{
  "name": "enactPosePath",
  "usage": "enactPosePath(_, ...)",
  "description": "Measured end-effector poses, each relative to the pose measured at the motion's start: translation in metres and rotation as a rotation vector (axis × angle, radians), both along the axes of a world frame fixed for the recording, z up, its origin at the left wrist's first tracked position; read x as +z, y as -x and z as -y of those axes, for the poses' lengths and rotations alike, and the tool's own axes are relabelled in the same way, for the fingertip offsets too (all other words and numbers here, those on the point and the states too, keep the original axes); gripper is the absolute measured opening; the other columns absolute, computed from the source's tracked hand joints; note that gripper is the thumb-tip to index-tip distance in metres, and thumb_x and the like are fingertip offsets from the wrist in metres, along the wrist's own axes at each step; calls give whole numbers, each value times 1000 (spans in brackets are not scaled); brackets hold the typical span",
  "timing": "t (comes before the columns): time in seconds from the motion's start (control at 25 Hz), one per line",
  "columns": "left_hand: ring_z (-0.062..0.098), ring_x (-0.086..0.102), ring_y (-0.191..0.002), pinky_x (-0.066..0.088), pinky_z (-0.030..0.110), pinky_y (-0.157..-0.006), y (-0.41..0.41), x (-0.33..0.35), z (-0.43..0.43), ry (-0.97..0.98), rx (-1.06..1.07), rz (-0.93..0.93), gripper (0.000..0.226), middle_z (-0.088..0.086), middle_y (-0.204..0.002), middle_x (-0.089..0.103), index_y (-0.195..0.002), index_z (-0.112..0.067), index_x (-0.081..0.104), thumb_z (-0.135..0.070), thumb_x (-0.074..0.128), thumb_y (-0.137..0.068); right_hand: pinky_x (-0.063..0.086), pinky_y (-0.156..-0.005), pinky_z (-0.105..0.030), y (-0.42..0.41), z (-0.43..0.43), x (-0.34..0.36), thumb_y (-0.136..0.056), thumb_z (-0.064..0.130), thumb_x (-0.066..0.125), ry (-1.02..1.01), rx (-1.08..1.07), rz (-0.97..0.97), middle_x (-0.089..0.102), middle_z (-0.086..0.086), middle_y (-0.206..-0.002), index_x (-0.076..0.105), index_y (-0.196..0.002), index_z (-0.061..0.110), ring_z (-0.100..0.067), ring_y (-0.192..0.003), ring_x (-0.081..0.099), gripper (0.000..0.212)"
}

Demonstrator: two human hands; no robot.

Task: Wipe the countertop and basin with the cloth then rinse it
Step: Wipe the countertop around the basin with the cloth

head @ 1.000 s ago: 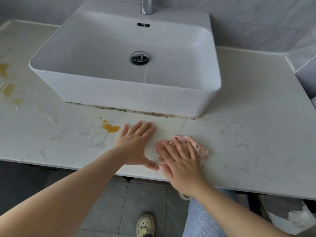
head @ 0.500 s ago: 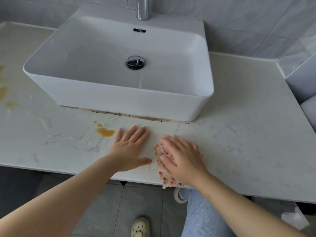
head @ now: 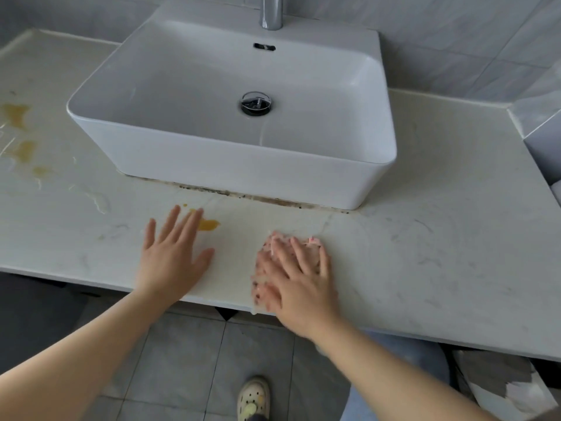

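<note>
My right fingers (head: 303, 258) lie straight and slightly spread. They press flat on the pink speckled cloth (head: 267, 249), which is bunched under my right hand (head: 299, 281) near the front edge of the white marbled stone countertop (head: 425, 253). My left fingers (head: 188, 226) are also straight and fanned, and the left hand (head: 173, 259) rests flat on bare counter just beside, holding nothing.

I judge the job to be early. An orange-yellow puddle stain (head: 209, 225) sits at my left fingertips, more yellow blotches (head: 18, 117) mark the far left, and a dark grime seam (head: 258, 197) runs under the white rectangular ceramic basin (head: 230, 177). I can't tell whether the bowl has been wiped, and the rinse under the chrome tap (head: 272, 10) is not yet done.

For room, there is open counter to the right as far as the angled grey tile wall. The basin's front wall blocks strokes forward. The counter's edge is close behind the cloth, so a stroke pulled toward me could drag it off.
</note>
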State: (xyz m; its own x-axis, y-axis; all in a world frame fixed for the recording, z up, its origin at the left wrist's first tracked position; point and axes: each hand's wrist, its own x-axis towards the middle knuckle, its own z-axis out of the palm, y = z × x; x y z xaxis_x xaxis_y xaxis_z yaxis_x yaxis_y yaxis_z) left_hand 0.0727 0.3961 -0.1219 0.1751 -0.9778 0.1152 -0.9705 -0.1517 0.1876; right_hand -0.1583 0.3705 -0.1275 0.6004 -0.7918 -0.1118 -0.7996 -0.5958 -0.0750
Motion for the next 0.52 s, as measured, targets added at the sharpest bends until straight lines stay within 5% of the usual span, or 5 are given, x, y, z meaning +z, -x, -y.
enactPosePath(0.08, 14, 0, -144, -4, 42, -115, -17, -1, -7, -74, 140, 3, 82, -2, -156, 17, -149, -17, 14, -66, 27, -84, 18, -107, -63, 14, 26, 0, -89, 54, 19, 43, 24, -28, 30, 6, -152, 34, -139, 40, -27, -139, 30, 54)
enactPosePath(0.16, 16, -7, -144, -6, 45, -114, -30, -6, -9, -140, 253, 22, 92, 0, -158, 3, -149, -17, 5, -74, 28, -81, -1, -112, -56, 29, 53, 6, -93, 54, 15, -23, -271, -22, 3, 11, -158, 14, -144, 46, -21, -145, 4, 52)
enactPosePath(0.24, 20, -8, -144, -4, 49, -114, -36, -9, -10, -191, 314, 44, 100, 4, -158, 0, -149, -16, 5, -81, 17, -74, -9, -111, -56, 18, 47, 6, -93, 53, 18, -39, -478, -23, -5, 9, -158, 7, -143, 49, -21, -145, -6, 51)
enactPosePath(0.44, 22, -10, -143, -3, 50, -113, -37, -11, -8, -248, 296, 71, 98, 4, -157, -2, -148, -18, 3, -79, 8, -72, 0, -109, -53, 7, 15, 0, -89, 60, 7, 52, 36, -22, 11, 10, -155, 26, -142, 44, -27, -144, 17, 58)
enactPosePath(0.52, 21, -10, -143, -3, 50, -114, -37, -12, -8, -238, 296, 71, 95, 4, -157, -2, -149, -18, 2, -78, 13, -75, -4, -113, -52, 25, 48, 3, -85, 60, -1, 0, -192, -33, -8, 15, -154, 10, -145, 46, -20, -146, 0, 62)
